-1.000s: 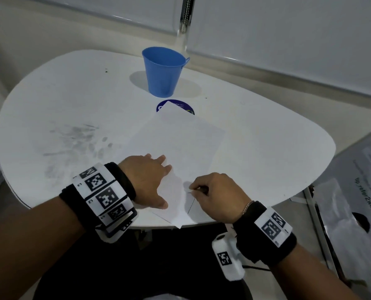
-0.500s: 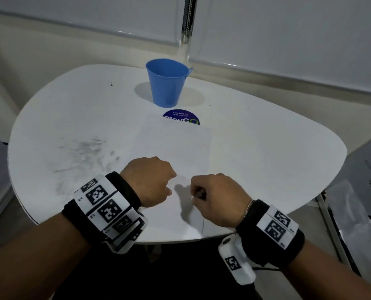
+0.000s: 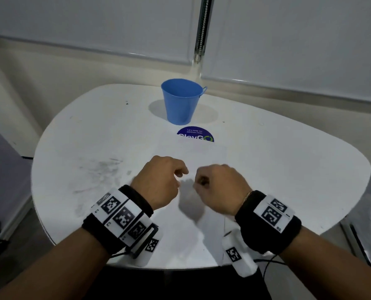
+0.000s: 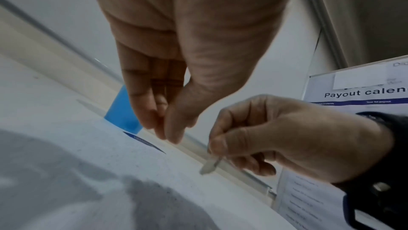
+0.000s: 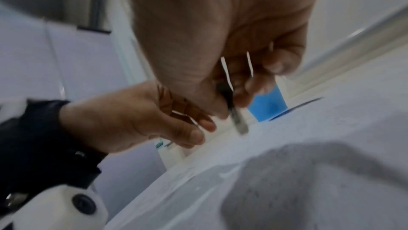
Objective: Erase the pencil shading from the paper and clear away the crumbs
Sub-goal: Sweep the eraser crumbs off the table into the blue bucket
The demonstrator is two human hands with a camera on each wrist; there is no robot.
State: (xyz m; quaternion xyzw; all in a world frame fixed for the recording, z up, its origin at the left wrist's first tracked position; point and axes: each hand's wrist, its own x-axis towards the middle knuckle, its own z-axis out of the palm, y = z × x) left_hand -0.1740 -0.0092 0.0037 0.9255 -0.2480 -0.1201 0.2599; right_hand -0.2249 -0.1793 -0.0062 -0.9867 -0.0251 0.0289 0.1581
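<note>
Head view overhead, facing down; wrist views low, close, sharing hands (image 3: 193,182).

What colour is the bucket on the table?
The bucket is plain blue; the head view shows it best.

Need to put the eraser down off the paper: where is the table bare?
Bare table lies right of the paper, out to the right rim. Left of the paper is free but smudged. Crowded behind: sticker and blue cup.
</note>
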